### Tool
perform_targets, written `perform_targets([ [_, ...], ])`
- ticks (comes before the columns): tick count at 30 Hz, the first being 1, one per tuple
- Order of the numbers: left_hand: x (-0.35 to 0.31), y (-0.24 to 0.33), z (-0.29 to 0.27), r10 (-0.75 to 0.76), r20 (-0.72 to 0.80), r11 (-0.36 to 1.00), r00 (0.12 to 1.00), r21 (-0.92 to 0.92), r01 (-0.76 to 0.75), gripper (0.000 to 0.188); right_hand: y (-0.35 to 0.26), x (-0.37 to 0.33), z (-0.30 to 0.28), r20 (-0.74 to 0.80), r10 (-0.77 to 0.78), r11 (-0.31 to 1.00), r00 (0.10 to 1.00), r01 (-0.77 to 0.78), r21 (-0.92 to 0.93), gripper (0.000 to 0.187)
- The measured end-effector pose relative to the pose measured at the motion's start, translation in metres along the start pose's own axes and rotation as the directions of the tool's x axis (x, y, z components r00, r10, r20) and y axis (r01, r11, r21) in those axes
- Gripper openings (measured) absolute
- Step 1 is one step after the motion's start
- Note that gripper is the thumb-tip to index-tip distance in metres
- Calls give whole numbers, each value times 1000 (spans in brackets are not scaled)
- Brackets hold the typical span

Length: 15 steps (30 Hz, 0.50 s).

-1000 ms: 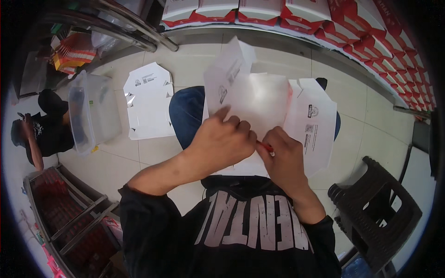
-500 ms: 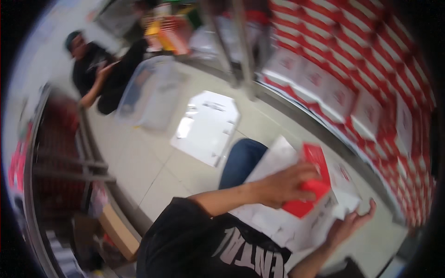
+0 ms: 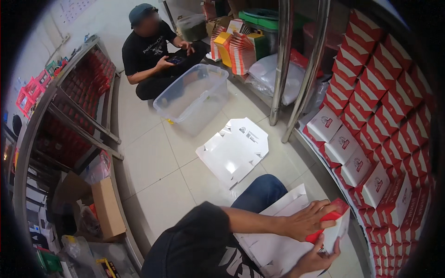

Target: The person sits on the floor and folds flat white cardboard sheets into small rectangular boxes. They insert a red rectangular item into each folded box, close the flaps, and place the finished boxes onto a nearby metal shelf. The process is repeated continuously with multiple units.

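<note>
Red-and-white carton [image 3: 341,225], long axis unclear: left hand [image 3: 305,223], fingers curled, grips its red side; right hand [image 3: 318,259] clasps its near side.

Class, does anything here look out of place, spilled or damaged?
Perhaps the white card: it lies flat on the floor, apart from the boxes stacked at right, which seems an odd spot. No spill or damage shows.

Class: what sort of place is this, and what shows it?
Probably a storeroom or packing area: red and white boxes stand stacked, flat white cardboard lies on the tiled floor, and a clear plastic tub stands beyond it.
</note>
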<state>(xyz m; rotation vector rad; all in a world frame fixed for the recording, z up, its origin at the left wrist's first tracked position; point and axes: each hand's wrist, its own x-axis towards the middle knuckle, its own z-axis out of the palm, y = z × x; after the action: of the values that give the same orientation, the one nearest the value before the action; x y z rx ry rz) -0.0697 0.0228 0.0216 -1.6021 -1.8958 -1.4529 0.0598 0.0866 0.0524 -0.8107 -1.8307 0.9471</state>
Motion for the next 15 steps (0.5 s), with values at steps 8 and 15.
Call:
perform_targets([
  [8, 23, -9, -62, -136, -74, 989, 988, -68, 131, 79, 3, 35, -39, 287, -361, 909, 887, 404, -105, 115],
  [15, 4, 2, -63, -423, -20, 803, 906, -472, 365, 77, 129, 29, -77, 606, 37, 975, 794, -161, 152, 78],
])
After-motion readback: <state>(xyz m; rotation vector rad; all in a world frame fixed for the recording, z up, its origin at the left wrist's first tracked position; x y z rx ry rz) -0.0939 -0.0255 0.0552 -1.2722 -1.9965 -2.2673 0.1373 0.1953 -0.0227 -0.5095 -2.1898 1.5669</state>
